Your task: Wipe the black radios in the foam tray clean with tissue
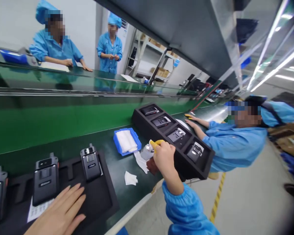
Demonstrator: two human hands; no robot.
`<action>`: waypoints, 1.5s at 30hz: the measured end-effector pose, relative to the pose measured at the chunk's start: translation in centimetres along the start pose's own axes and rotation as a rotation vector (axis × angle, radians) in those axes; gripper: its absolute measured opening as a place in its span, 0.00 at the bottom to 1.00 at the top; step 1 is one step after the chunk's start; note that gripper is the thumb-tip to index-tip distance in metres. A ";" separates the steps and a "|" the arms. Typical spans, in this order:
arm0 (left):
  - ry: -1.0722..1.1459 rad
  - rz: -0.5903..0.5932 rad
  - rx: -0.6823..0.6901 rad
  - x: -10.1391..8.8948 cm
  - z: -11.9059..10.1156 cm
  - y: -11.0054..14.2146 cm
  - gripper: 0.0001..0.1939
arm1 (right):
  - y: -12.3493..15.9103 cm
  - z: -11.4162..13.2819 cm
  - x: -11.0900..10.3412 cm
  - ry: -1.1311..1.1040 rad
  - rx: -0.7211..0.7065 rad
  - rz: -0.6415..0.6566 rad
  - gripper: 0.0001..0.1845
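My left hand [61, 209] lies flat with fingers stretched out over the near edge of a black foam tray [110, 195], holding nothing. In that tray lie several black handheld radios, among them one radio [46, 179] beside my fingertips and another radio [90, 163] farther right. My right hand [164, 155], with yellow finger cots on, pinches a small white wipe [150, 142] at the silver top of a dispenser bottle [147, 151]. Next to the bottle are a crumpled white wipe [140, 162], a brown piece [152, 165] partly behind my hand, and another white wipe [130, 178].
A blue box [138, 143] of white wipes [126, 141] stands left of the bottle. A second black foam tray [159, 130] with radios in its compartments lies right of it. A co-worker [232, 143] sits at the right; two more people stay beyond the green conveyor [63, 120]. A shelf [176, 26] hangs overhead.
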State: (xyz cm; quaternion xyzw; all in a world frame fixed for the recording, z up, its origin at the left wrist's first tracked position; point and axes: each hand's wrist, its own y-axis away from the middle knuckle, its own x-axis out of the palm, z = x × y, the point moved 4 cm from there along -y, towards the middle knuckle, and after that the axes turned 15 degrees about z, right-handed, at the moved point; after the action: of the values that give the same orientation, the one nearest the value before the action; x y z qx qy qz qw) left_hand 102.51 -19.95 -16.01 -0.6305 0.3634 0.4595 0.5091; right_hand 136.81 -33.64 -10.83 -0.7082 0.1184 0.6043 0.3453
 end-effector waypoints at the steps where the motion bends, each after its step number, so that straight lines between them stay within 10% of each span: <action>1: -0.065 -0.008 0.072 0.0 -0.5 -0.9 0.19 | -0.1 1.3 -0.5 -0.015 -0.067 -0.039 0.11; 5: -0.138 -0.034 0.023 0.8 -1.3 -4.1 0.28 | -0.8 9.8 -1.0 -0.126 -0.479 -0.119 0.10; 12: -0.118 -0.029 -0.019 1.8 -1.6 -4.1 0.32 | -2.1 20.7 1.9 -0.089 -0.941 0.104 0.10; 27: -0.032 0.020 -0.064 1.3 -1.6 -4.4 0.28 | -2.3 21.1 3.1 -0.112 -1.040 0.061 0.12; 36: -0.019 0.011 -0.067 1.1 -1.5 -4.6 0.28 | -2.8 18.3 3.4 -0.083 -0.807 -0.021 0.09; 45: -0.014 0.029 -0.071 1.4 -1.4 -4.4 0.26 | -2.1 22.0 3.6 -0.131 -0.876 0.023 0.07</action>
State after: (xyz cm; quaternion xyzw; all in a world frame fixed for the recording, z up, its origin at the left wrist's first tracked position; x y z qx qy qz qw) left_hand 107.34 -20.37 -15.91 -0.6398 0.3523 0.4838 0.4822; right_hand 121.83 -17.28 -14.20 -0.7467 -0.1631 0.6447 0.0127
